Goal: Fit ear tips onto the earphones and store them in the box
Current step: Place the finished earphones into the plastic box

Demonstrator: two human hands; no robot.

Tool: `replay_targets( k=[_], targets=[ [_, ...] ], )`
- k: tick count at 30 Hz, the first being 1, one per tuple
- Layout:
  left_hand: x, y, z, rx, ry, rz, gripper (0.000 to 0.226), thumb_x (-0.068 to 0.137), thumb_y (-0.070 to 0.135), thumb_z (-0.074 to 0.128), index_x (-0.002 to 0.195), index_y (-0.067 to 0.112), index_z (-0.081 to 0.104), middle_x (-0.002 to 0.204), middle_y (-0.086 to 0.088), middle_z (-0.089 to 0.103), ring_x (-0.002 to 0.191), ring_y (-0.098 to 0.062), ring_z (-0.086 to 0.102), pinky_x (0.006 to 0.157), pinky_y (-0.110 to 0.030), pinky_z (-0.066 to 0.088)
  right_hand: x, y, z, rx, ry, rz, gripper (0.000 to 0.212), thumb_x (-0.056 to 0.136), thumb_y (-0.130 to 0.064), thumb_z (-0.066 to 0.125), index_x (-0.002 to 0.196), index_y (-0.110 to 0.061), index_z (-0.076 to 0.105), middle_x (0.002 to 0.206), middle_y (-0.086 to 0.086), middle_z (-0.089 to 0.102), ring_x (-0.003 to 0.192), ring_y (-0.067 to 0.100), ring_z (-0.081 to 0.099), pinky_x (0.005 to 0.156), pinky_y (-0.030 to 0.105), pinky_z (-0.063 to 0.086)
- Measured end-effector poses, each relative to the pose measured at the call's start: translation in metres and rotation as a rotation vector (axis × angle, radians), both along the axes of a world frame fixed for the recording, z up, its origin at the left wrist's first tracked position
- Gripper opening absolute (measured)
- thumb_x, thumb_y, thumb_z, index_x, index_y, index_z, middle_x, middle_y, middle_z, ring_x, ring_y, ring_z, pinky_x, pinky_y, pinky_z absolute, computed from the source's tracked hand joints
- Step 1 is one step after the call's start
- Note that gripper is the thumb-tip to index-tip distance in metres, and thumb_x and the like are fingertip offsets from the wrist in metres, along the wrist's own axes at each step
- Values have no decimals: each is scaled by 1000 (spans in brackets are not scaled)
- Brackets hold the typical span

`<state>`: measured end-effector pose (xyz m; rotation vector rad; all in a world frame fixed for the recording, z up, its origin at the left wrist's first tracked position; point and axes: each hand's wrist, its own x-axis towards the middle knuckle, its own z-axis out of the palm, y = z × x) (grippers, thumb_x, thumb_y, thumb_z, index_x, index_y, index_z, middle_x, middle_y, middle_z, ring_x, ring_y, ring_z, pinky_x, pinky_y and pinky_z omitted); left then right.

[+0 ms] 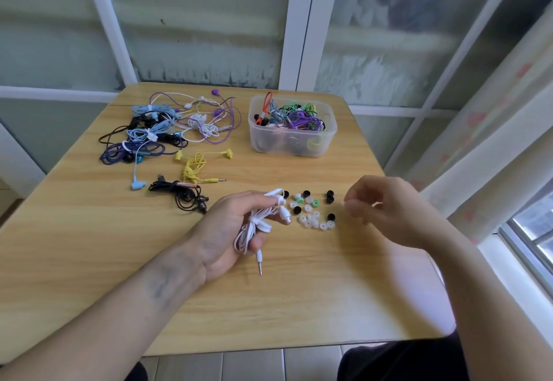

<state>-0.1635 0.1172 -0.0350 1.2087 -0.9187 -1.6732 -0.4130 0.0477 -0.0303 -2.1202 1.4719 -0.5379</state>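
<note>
Left hand (230, 225) grips bundled white wired earphones (263, 219). Right hand (386, 207) blurred, fingers curled; grip unclear. Loose silicone ear tips (311, 210) between them on the table.

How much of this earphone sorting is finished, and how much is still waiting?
Done: the clear box already holds a tangle of earphones. In hand: the left hand grips a bundled white pair; the right hand is blurred beside the loose ear tips. Left: the pile of earphones on the table.

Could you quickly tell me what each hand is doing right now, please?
Left hand: grips the bundled white earphones.
Right hand: fingertips pinched together above the table; blurred, so whether they hold an ear tip cannot be told.
</note>
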Motion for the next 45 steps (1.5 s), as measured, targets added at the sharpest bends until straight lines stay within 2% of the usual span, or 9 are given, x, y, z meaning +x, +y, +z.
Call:
replay_targets(
  k=[3, 5, 10, 14, 19, 24, 29, 40, 45],
  targets=[
    [-1, 1, -3, -7, 20, 30, 25, 75, 26, 64, 94, 10, 61, 88, -9, 68, 38, -14, 35, 45, -24, 22, 16, 14, 10, 168, -426, 51, 9, 85, -6, 74, 85, -3, 66, 71, 8, 74, 65, 21, 72, 68, 27, 56],
    [-3, 2, -4, -25, 46, 51, 26, 80, 23, 64, 102, 8, 62, 91, -9, 69, 40, -14, 36, 42, -21, 26, 31, 24, 10, 224, -582, 117, 9, 83, 1, 73, 88, 1, 66, 70, 14, 72, 61, 25, 69, 64, 29, 57],
    [-7, 6, -7, -104, 117, 96, 32, 78, 23, 71, 106, 10, 62, 90, -9, 69, 43, -13, 37, 44, -21, 28, 57, 36, 3, 246, -682, 158, 15, 84, -11, 73, 96, -3, 74, 86, 13, 76, 70, 22, 69, 68, 31, 57],
    [-8, 8, -10, -151, 99, 111, 31, 78, 24, 76, 104, 15, 63, 83, -8, 69, 40, -12, 39, 43, -21, 27, 60, 37, 1, 263, -782, 135, 24, 74, -14, 77, 92, 1, 72, 78, 14, 74, 64, 21, 67, 63, 29, 54],
    [-11, 10, -9, -200, 71, 141, 33, 75, 27, 69, 104, 13, 63, 73, -6, 64, 39, -13, 40, 41, -19, 29, 62, 40, 2, 259, -833, 124, 24, 69, -10, 78, 88, 4, 70, 72, 12, 74, 61, 20, 68, 61, 24, 53],
    [-7, 10, -11, -213, 92, 132, 31, 78, 26, 74, 105, 14, 64, 78, -6, 68, 41, -14, 40, 43, -21, 29, 62, 42, 2, 261, -815, 153, 24, 75, -15, 76, 93, 1, 72, 89, 18, 75, 81, 36, 72, 77, 42, 59],
    [-9, 11, -13, -205, 81, 122, 28, 79, 26, 75, 102, 13, 66, 78, -13, 67, 40, -13, 40, 42, -20, 30, 64, 43, 5, 273, -855, 159, 16, 74, -10, 73, 88, -1, 70, 84, 14, 76, 75, 23, 74, 68, 28, 57],
    [-7, 14, -8, -240, -15, 16, 27, 84, 29, 68, 97, 6, 61, 67, -5, 65, 43, -15, 45, 49, -28, 28, 60, 40, 0, 159, -769, 209, 10, 73, -18, 80, 80, -11, 75, 79, 13, 75, 70, 35, 68, 70, 40, 58],
    [-4, 15, -11, -180, 105, -16, 14, 78, 22, 69, 81, 11, 60, 65, -9, 61, 40, -17, 45, 43, -21, 29, 62, 41, -4, 211, -831, 250, 10, 71, -13, 80, 79, -10, 75, 77, 18, 74, 69, 33, 69, 71, 43, 58]
  ],
)
